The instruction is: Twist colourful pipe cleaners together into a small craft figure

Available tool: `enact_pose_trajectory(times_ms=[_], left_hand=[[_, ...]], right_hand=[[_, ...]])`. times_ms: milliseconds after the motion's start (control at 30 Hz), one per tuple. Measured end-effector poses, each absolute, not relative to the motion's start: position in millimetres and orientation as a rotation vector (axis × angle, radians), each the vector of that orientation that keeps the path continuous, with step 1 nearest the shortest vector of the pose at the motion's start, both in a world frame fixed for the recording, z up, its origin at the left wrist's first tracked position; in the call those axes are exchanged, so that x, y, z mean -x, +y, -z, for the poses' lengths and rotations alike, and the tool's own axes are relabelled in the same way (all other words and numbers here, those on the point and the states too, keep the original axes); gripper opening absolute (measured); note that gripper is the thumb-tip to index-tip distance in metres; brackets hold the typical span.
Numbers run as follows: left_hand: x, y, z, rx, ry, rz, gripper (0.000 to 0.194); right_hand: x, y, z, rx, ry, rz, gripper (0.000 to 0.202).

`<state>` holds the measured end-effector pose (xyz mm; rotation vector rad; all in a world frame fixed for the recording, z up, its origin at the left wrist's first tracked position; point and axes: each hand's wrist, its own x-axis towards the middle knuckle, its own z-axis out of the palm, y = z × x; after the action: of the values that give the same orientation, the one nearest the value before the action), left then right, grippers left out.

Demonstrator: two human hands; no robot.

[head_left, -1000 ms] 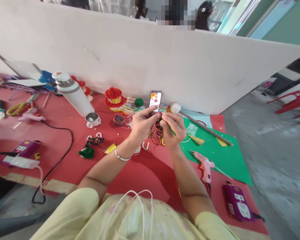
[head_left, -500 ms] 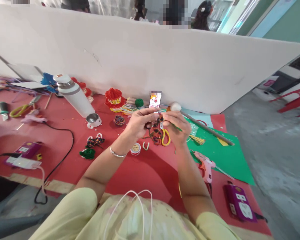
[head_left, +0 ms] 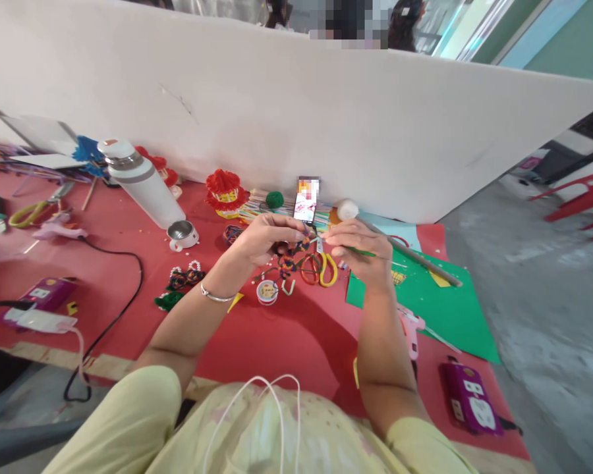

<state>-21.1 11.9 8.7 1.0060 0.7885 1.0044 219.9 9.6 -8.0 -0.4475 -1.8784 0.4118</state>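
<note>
- Green slim tool (head_left: 360, 251) in right hand (head_left: 370, 236), fingers pinched round it; whether its tip touches the yarn, cannot tell.
- Dark multicoloured yarn piece (head_left: 287, 263) hangs from left hand (head_left: 257, 241), pinched at fingertips, mid-scene, over red tabletop (head_left: 277, 349).
- Scissors (head_left: 329, 271) lie just right of yarn piece.
- Round tub (head_left: 267, 293) on yarn's near side.
- Lit phone (head_left: 306, 201) stands far side.
- Pink glue gun (head_left: 411, 329) right, partly hidden by right forearm.

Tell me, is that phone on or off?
On: the phone has a lit screen showing a bright picture.
</note>
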Motion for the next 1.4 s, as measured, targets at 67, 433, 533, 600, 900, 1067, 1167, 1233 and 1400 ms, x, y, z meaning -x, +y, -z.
enact_pose_trajectory(times_ms=[67, 433, 533, 600, 900, 1067, 1167, 1233, 1400], left_hand=[[22.7, 14.0, -7.2, -1.039, 0.766, -0.930, 0.019], [21.2, 15.6, -6.3, -1.003, 0.704, -0.857, 0.017], [14.2, 9.6, -9.2, -0.980, 0.686, -0.946, 0.023], [6.0, 5.5, -8.5, -0.980, 0.688, -1.107, 0.031], [-33.6, -5.8, 13.5, -0.990, 0.841, -1.742, 0.033], [-41.8, -10.8, 6.1, -0.834, 0.771, -1.674, 0.035], [-35.0, -7.4, -2.3, -0.739, 0.714, -1.444, 0.035], [-25.1, -1.6, -6.4, -0.709, 0.667, -1.210, 0.034], [2.7, 11.7, -9.0, -0.813, 0.684, -1.029, 0.034]], right_hand=[[-220.4, 9.6, 8.8, 0.460, -1.842, -0.511, 0.012], [-212.0, 15.3, 20.5, 0.414, -1.611, -0.751, 0.020], [-198.7, 16.1, 28.9, 0.379, -1.556, -0.723, 0.019], [-189.0, 14.2, 32.5, 0.457, -1.544, -0.585, 0.016], [-174.5, 0.4, 35.6, 0.643, -1.656, 0.155, 0.036], [-172.9, 0.9, 45.7, 0.692, -1.608, 0.193, 0.031], [-179.1, 4.8, 44.5, 0.695, -1.585, 0.173, 0.019], [-188.9, 9.7, 37.6, 0.615, -1.605, 0.063, 0.015], [-218.2, 19.8, 15.5, 0.434, -1.809, -0.233, 0.019]])
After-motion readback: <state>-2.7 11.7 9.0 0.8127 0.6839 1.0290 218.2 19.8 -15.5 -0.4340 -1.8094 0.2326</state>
